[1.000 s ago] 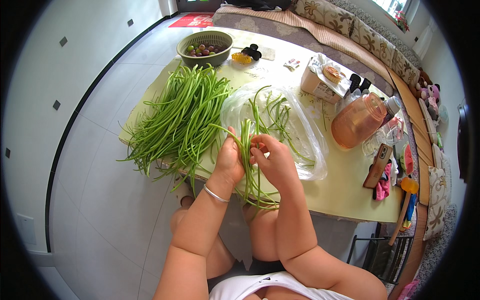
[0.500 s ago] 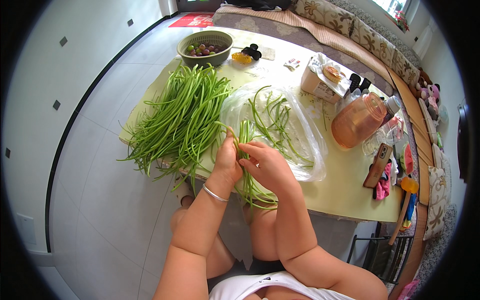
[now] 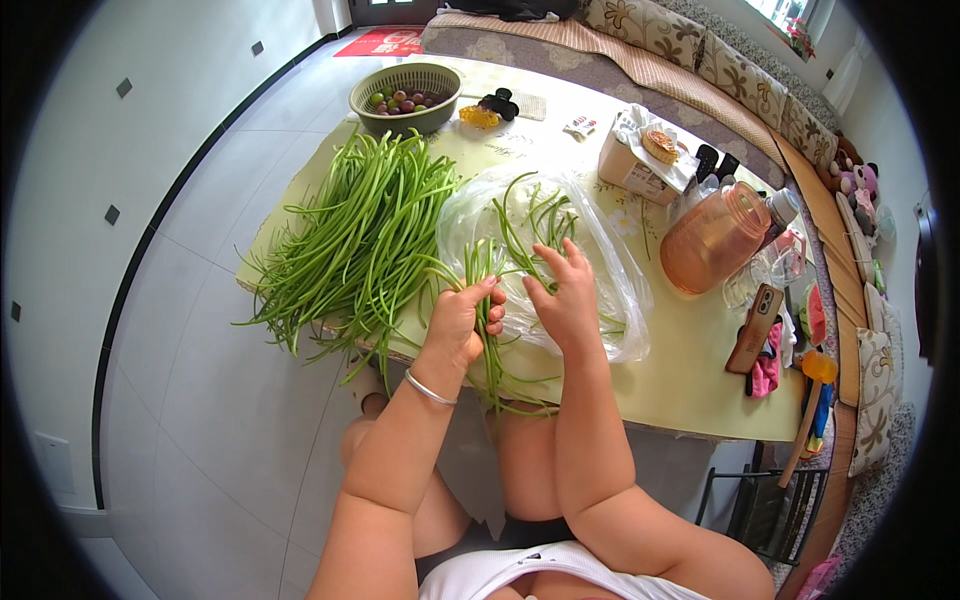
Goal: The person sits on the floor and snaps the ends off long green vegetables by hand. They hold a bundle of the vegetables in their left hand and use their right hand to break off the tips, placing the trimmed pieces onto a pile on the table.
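My left hand (image 3: 462,318) is closed around a small bunch of long green vegetable stalks (image 3: 480,262). Their ends hang below the fist over the table's near edge. To its right, my right hand (image 3: 567,300) is raised with the fingers spread and nothing visible held in it. Beneath it lies a clear plastic bag (image 3: 632,290), spread on the table, with a few loose stalks (image 3: 512,222) on it. A big heap of the same stalks (image 3: 360,215) covers the table's left side, some drooping over the edge.
On the pale yellow table (image 3: 690,400) stand a colander of grapes (image 3: 385,118), a black claw clip (image 3: 500,103), a tissue box (image 3: 640,175) and an orange-tinted jug (image 3: 705,245). A phone (image 3: 755,328) is near the right edge. A long sofa (image 3: 620,90) runs behind.
My right hand has let go of the bunch and moved right and up, its fingers opening. The left hand keeps its hold on the stalks in nearly the same place.
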A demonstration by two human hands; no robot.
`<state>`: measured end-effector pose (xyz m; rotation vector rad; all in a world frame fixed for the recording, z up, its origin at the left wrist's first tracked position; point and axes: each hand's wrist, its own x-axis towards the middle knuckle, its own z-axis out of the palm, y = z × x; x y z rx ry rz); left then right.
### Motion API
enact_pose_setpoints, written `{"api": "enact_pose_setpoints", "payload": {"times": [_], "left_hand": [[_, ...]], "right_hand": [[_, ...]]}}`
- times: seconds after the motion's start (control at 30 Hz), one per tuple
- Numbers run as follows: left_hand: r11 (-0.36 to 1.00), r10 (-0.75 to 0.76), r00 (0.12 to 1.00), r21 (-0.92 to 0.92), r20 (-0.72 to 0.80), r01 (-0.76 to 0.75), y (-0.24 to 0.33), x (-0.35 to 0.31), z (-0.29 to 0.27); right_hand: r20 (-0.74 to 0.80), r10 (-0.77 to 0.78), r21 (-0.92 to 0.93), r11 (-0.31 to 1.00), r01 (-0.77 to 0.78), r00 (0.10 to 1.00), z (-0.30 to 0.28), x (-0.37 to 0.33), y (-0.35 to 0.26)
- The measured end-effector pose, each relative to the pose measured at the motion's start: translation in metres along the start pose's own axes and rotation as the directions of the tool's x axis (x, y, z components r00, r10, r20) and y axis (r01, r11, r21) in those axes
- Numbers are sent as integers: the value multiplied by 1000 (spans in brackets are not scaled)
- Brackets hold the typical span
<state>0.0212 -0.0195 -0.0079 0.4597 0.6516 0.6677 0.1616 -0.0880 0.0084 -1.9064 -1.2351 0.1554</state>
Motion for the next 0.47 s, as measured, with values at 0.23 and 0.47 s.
{"api": "enact_pose_setpoints", "payload": {"times": [0.23, 0.47], "left_hand": [[999, -15, 1000, -35, -5, 14, -3, 2, -1], [994, -27, 997, -103, 65, 34, -4, 8, -13]], "right_hand": [[227, -61, -234, 965, 115, 972, 16, -1, 2], [255, 122, -345, 938, -27, 959, 13, 3, 3]]}}
